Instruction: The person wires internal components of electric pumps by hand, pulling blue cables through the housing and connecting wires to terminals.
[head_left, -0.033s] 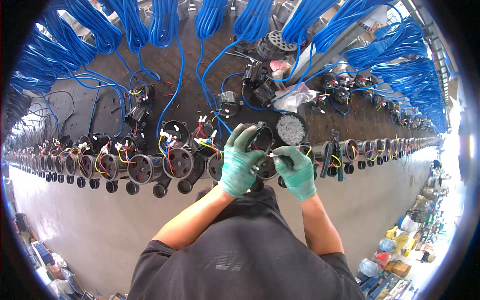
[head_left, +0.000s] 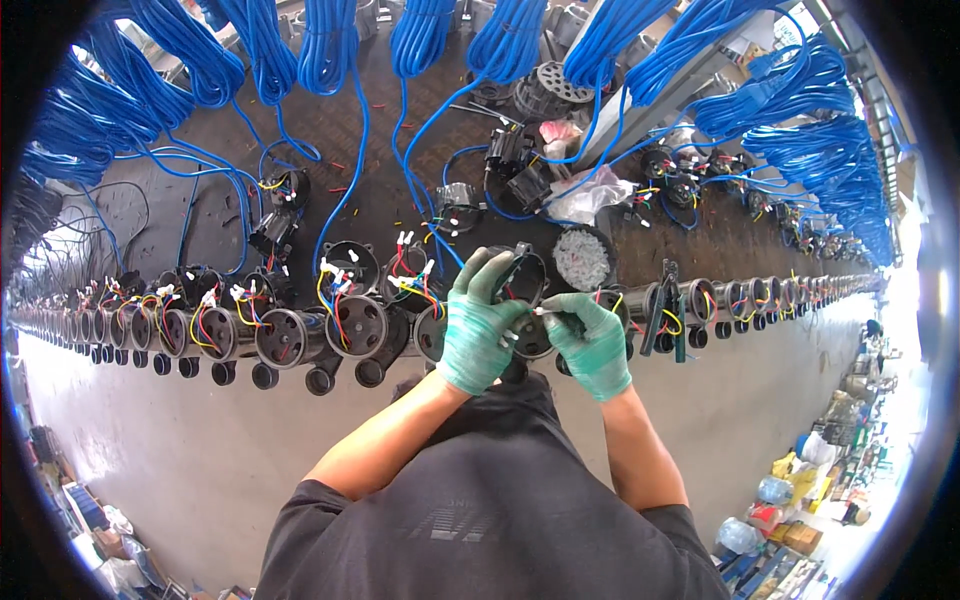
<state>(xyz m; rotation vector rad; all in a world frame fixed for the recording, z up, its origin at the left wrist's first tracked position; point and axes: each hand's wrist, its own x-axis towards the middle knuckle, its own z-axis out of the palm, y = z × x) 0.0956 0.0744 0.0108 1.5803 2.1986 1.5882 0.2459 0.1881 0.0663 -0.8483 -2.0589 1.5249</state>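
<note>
Both my hands wear green-coated gloves and meet over a black round motor housing (head_left: 527, 270) at the bench's near edge. Between the fingertips of my right hand (head_left: 592, 350) is a small white wire connector (head_left: 541, 311). My left hand (head_left: 478, 325) is closed at the same spot, its thumb and forefinger pinched on a thin red wire (head_left: 510, 294); the wire's end is hidden by the fingers. More small white pieces show by the left palm. A round tub of white connectors (head_left: 583, 258) stands just beyond my right hand.
Dark pliers (head_left: 661, 310) hang at the bench edge, right of my hands. A long row of black pump housings (head_left: 357, 326) with coloured wires lines that edge. Blue cable coils (head_left: 325, 50) hang at the back. A clear plastic bag (head_left: 592, 194) and motor parts lie on the dark bench.
</note>
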